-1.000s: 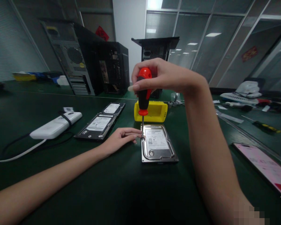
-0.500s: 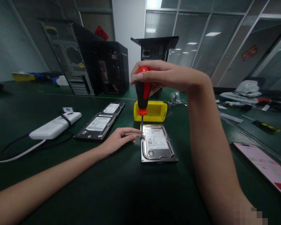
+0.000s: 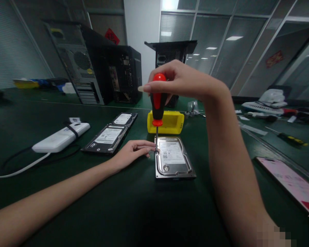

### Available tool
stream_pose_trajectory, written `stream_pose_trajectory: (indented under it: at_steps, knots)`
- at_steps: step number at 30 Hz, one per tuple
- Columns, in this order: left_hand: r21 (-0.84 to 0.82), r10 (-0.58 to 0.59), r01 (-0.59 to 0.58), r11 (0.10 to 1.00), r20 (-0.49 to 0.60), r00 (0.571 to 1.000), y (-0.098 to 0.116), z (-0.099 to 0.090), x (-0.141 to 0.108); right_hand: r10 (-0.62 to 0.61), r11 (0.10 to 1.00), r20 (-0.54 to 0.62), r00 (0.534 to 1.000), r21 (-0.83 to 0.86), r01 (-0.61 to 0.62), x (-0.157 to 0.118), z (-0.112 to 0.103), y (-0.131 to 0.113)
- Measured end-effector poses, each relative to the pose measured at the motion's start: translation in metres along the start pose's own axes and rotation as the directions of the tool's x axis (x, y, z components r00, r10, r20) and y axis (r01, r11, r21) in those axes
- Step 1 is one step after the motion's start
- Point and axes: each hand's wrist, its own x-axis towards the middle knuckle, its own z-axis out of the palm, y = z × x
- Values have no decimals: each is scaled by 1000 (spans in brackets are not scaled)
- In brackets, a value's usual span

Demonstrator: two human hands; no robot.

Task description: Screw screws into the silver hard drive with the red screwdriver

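In the middle of the green table lies a hard drive (image 3: 173,154), label up. A screwdriver (image 3: 158,108) with a red and black handle stands nearly upright, its tip at the drive's left edge. From above, my right hand (image 3: 173,80) is closed round the top of the handle, thumb and fingers on either side. My left hand (image 3: 134,152) rests on the table left of the drive, fingers stretched out. Its fingertips reach the drive's left edge beside the screwdriver shaft. The screw under the tip cannot be made out.
Two more hard drives (image 3: 109,135) and a white power strip (image 3: 61,137) lie to the left. Behind the drive stands a yellow tray (image 3: 165,129). On the right are a phone (image 3: 285,178) and another screwdriver (image 3: 289,138). Computer cases (image 3: 123,73) stand at the back.
My right hand has turned on the handle: the wrist is slightly lower, the knuckles are higher and the thumb points further left. The handle's red stripe has rotated. My left hand and the drive look unmoved.
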Motion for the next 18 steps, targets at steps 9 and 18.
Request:
stream_pose_trajectory:
  at_steps: [9,18]
  knots:
    - [6,0,0,1000,5,1000,-1,-1,1,58,983,-100,993,-166,-74,2,3,7]
    - [18,-6,6,1000,-1,1000,2,0,0,52,984,-97,994,-165,-67,2,2,9]
